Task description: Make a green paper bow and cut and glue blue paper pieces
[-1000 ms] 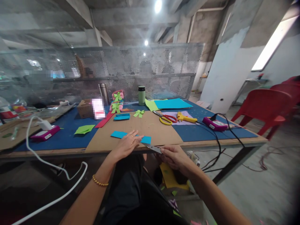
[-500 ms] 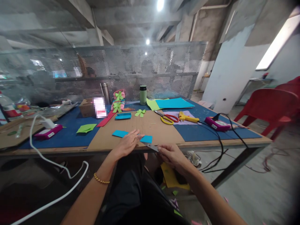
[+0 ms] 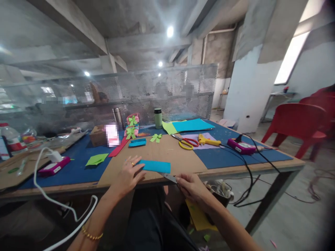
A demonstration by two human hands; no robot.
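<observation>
A blue paper strip (image 3: 156, 166) lies flat on the cardboard sheet (image 3: 162, 150) near the table's front edge. My left hand (image 3: 131, 171) rests at the strip's left end, its fingers spread, the fingertips touching the paper. In my right hand (image 3: 192, 184), thumb and fingers pinch a flat silver metal strip (image 3: 169, 177); whether it is a blade or a ruler I cannot make out. Its tip points left and meets the lower edge of the blue paper. Farther back on the cardboard are folded blue paper pieces (image 3: 137, 143) and a green paper bow (image 3: 156, 138).
Scissors (image 3: 185, 142) and a yellow glue gun (image 3: 208, 140) lie to the right, before a purple power strip (image 3: 241, 146). Blue sheets (image 3: 193, 124) and a green bottle (image 3: 158, 118) stand behind. At left are green papers (image 3: 96, 159), a box (image 3: 97, 136) and a white cable (image 3: 38, 177).
My left hand has moved left off the middle of the blue strip, uncovering it, and its fingers have spread. My right hand still holds the metal strip. The view has tilted up.
</observation>
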